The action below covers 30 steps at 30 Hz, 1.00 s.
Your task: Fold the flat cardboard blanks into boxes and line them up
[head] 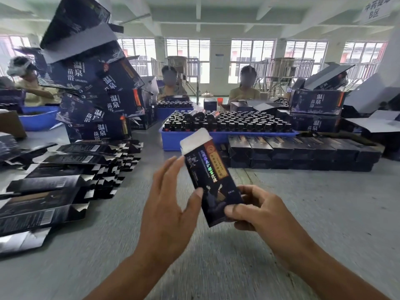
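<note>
The dark carton (211, 180) is held above the grey table (303, 213), white flap up. Right hand (257, 210) pinches its lower end, fingers curled. Left hand (171, 204) touches its left side, fingers straight and spread. Flat blanks (65, 176) lie along the table's left edge; folded boxes (303, 152) are lined up at the far right.

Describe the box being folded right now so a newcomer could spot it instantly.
Start at the blue tray of dark bottles mid-table, then come toward the camera. The box is held above the table between the left hand and right hand. Alone among the boxes, it is tilted with its white flap open.
</note>
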Each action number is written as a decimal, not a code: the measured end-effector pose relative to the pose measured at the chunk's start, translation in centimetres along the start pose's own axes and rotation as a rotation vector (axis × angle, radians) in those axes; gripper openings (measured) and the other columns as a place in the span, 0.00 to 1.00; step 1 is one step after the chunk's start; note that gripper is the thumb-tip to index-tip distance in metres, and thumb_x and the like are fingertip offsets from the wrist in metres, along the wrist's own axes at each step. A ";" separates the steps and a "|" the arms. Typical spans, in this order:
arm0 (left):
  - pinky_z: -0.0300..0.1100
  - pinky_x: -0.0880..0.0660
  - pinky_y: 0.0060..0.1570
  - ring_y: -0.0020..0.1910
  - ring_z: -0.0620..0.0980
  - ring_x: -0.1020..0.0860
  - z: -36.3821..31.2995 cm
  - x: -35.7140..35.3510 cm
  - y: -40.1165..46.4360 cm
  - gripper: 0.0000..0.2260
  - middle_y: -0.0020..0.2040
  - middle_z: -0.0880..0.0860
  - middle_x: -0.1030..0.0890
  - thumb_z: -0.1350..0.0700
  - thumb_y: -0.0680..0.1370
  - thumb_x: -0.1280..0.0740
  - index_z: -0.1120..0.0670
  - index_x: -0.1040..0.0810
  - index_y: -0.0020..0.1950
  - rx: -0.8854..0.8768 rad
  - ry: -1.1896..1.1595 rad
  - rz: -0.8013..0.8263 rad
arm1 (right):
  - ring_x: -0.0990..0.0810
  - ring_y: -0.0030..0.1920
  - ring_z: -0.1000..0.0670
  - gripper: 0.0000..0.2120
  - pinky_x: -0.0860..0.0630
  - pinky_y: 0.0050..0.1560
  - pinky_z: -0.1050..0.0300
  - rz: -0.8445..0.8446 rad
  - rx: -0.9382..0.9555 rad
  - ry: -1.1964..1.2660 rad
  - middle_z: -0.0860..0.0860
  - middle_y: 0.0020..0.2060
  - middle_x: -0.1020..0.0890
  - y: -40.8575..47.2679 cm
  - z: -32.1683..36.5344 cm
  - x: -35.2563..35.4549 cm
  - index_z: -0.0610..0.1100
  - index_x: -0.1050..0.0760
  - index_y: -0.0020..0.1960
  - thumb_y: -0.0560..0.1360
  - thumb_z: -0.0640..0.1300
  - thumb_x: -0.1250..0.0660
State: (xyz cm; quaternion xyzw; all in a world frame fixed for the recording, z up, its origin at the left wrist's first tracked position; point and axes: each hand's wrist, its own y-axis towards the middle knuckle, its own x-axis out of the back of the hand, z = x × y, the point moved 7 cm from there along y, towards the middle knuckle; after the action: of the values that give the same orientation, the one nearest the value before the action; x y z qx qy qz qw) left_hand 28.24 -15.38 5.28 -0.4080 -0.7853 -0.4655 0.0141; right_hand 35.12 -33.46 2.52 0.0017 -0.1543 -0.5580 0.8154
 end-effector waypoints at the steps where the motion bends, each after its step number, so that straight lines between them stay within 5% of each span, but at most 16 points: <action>1: 0.36 0.29 0.62 0.66 0.35 0.28 0.9 -0.1 0.2 0.26 0.70 0.42 0.30 0.41 0.81 0.36 0.42 0.39 0.77 0.141 -0.150 0.030 | 0.15 0.48 0.57 0.24 0.18 0.48 0.57 0.028 -0.009 -0.030 0.59 0.47 0.14 0.0 -0.1 -0.2 0.54 0.23 0.58 0.63 0.54 0.25; 5: 0.38 0.19 0.53 0.55 0.41 0.17 2.9 -1.5 0.2 0.33 0.56 0.46 0.15 0.41 0.73 0.32 0.41 0.37 0.77 0.444 -0.592 0.143 | 0.17 0.51 0.63 0.21 0.24 0.54 0.60 0.102 -0.016 -0.127 0.64 0.50 0.15 -0.3 -0.5 -1.1 0.57 0.22 0.56 0.65 0.55 0.23; 8: 0.39 0.19 0.51 0.56 0.44 0.17 2.6 -1.4 0.4 0.31 0.57 0.46 0.15 0.42 0.73 0.28 0.40 0.32 0.75 0.381 -0.617 0.163 | 0.19 0.52 0.67 0.14 0.26 0.53 0.64 0.051 0.019 -0.126 0.68 0.50 0.16 -0.2 0.0 -0.6 0.61 0.22 0.53 0.70 0.57 0.23; 11: 0.40 0.19 0.53 0.57 0.44 0.17 1.9 -2.0 0.0 0.22 0.58 0.43 0.16 0.46 0.73 0.26 0.34 0.24 0.65 0.322 -0.590 0.238 | 0.18 0.55 0.64 0.20 0.22 0.50 0.68 -0.042 0.081 -0.021 0.65 0.52 0.16 -0.1 0.9 0.6 0.60 0.22 0.58 0.68 0.59 0.25; 16: 0.36 0.20 0.49 0.56 0.44 0.17 1.5 -3.2 -0.9 0.17 0.58 0.42 0.17 0.56 0.76 0.26 0.42 0.22 0.62 0.353 -0.596 0.324 | 0.17 0.53 0.63 0.19 0.24 0.44 0.75 -0.090 0.168 0.084 0.63 0.52 0.15 -0.1 1.6 1.3 0.57 0.23 0.61 0.73 0.43 0.25; 20: 0.35 0.20 0.48 0.55 0.44 0.17 1.7 -3.2 -0.8 0.16 0.57 0.42 0.17 0.59 0.77 0.27 0.45 0.22 0.62 0.356 -0.567 0.335 | 0.17 0.54 0.61 0.19 0.23 0.44 0.72 -0.083 0.188 0.133 0.60 0.52 0.15 -0.1 1.6 1.2 0.54 0.23 0.62 0.74 0.40 0.26; 30: 0.32 0.22 0.50 0.58 0.42 0.19 1.2 -1.6 0.0 0.24 0.61 0.39 0.19 0.48 0.72 0.27 0.37 0.27 0.66 0.240 -0.644 0.205 | 0.17 0.54 0.62 0.22 0.23 0.44 0.73 -0.041 0.196 0.157 0.62 0.53 0.15 0.1 1.7 1.2 0.58 0.22 0.59 0.67 0.49 0.23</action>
State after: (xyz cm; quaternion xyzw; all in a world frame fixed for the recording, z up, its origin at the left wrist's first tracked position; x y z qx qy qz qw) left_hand 29.77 -15.52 3.99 -0.6056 -0.7538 -0.2135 -0.1397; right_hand 35.19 -34.24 4.49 0.1284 -0.1437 -0.5548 0.8094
